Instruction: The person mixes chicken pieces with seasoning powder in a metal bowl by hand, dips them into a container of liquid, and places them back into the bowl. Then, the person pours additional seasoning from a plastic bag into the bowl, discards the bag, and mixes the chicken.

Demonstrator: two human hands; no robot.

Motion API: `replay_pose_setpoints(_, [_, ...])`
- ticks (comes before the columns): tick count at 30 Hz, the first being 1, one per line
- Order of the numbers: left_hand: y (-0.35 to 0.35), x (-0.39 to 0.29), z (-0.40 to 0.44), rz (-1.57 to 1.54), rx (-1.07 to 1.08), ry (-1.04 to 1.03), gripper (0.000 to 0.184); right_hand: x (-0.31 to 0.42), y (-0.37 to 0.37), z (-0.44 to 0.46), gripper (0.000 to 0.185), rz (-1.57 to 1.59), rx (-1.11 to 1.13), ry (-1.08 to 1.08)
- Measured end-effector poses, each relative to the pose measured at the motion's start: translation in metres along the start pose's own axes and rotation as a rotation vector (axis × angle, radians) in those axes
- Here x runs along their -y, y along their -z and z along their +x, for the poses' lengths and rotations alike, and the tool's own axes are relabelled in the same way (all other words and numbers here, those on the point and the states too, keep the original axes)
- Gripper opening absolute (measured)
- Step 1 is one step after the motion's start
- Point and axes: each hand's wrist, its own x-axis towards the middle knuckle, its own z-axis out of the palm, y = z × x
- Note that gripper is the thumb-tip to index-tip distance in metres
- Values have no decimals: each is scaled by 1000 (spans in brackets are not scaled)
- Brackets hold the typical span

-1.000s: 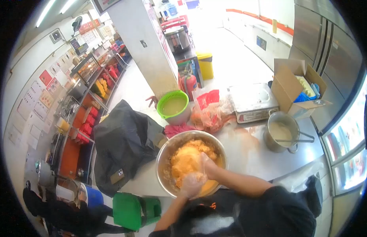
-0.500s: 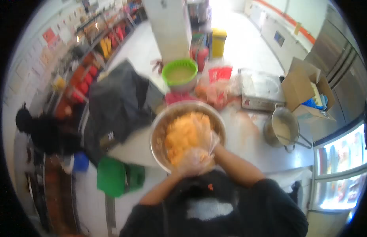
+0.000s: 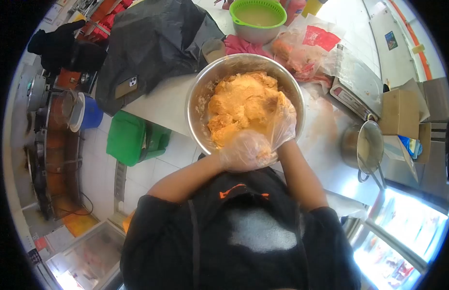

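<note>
A large steel bowl (image 3: 194, 126) holds orange, batter-coated pieces (image 3: 241, 99), seemingly meat, with some liquid around them. Both hands wear clear plastic gloves. My left hand (image 3: 246, 151) is over the bowl's near rim, its fingers curled and smeared with orange batter; whether anything is inside them is hidden. At the right inner side of the bowl, my right hand (image 3: 284, 121) reaches into the mix beside the pieces, close to my left hand. Its fingertips are hidden by the glove and batter.
Behind the bowl are a green basket (image 3: 258, 13), a pink cloth (image 3: 244, 46) and a plastic bag (image 3: 302, 46). A scale (image 3: 352, 94), pot (image 3: 367, 147) and carton (image 3: 403, 108) stand right. Left are a black cover (image 3: 157, 38), phone (image 3: 126, 87), green bin (image 3: 125, 137) and a dark-clothed person (image 3: 65, 48).
The view has tilted down and moved closer to the bowl. My hands have stayed at its near right side, and my left hand has come back over the near rim.
</note>
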Motion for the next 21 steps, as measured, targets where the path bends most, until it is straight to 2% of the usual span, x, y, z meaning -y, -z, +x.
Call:
replay_pose_setpoints(1, [5,15,1,-2,6,7,29,-4,3,6,40,-21,11,65])
replay_pose_setpoints(2, [9,38,0,142,-31,-63,32,-7,7,11,34,-41,20,129])
replay_pose_setpoints(3, [22,51,0,285,-66,-134,34,-5,7,27,35,-526,115,167])
replay_pose_setpoints(5, [50,68,-5,-208,-111,435,33,-16,-1,45,37,-1009,206,184])
replay_pose_setpoints(7, [48,96,-12,-506,-551,550,34,-53,-24,50,42,-1608,115,513])
replay_pose_setpoints(8, [46,115,-13,-510,-527,553,34,-66,-36,50,45,-1907,59,678])
replay_pose_setpoints(10, [46,150,-8,-608,-789,280,42,-83,-62,42,48,-1953,105,628])
replay_pose_setpoints(12, [54,160,-4,-707,-769,351,43,-89,-70,36,52,-2001,175,574])
replay_pose_setpoints(14, [58,166,1,-803,-742,436,45,-90,-70,30,53,-1680,613,462])
replay_pose_setpoints(15, [61,167,2,-785,-743,477,46,-79,-73,24,53,-1684,614,429])
replay_pose_setpoints(17, [66,169,8,-818,-743,585,46,-39,-79,16,50,-1576,1023,121])
replay_pose_setpoints(18, [65,174,10,-833,-727,601,46,-24,-78,13,50,-1575,1020,91])
replay_pose_setpoints(19, [64,178,11,-642,-664,561,47,-10,-74,12,47,-1472,931,-54])
replay_pose_setpoints(20, [71,167,16,-709,-607,721,49,-2,-67,9,44,-1366,841,-189])
replay_pose_setpoints(21, [78,156,21,-772,-546,880,52,1,-56,3,44,-1367,844,-205])
